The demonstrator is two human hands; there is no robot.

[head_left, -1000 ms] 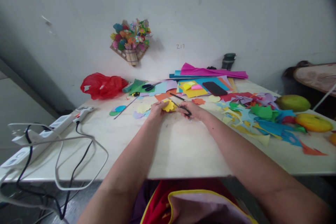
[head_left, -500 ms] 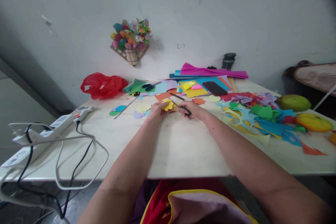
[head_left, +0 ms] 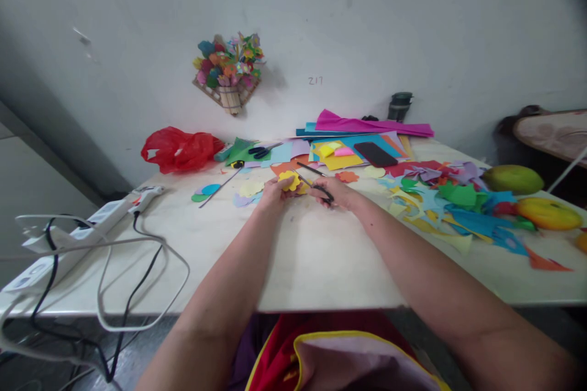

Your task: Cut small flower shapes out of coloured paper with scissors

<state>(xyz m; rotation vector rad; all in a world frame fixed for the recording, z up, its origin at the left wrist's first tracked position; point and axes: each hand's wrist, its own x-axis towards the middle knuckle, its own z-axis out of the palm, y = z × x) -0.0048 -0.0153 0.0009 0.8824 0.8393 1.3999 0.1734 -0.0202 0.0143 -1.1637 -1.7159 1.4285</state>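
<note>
Between the fingers of my left hand (head_left: 275, 190) is a yellow paper flower (head_left: 288, 181) with a scalloped edge. My right hand (head_left: 337, 192) is closed around a pair of scissors (head_left: 323, 190) with black handles; the blades point left, close beside the flower. Some yellow paper shows under the blades, partly hidden by my fingers. An orange paper flower (head_left: 347, 177) lies just behind my right hand. Left of my left hand are a pale yellow paper flower (head_left: 251, 188) and some light blue and lilac paper pieces (head_left: 243, 200).
Paper scraps (head_left: 458, 201) and mangoes (head_left: 513, 178) cover the right side. Paper sheets (head_left: 342, 162), a phone (head_left: 375, 154) and a second pair of scissors (head_left: 259, 152) lie at the back. A red plastic bag (head_left: 181, 149) and power strips (head_left: 92, 220) with cables are at left.
The yellow paper flower has shifted slightly left and up in my left hand, away from the scissor blades. My right hand has hardly moved.
</note>
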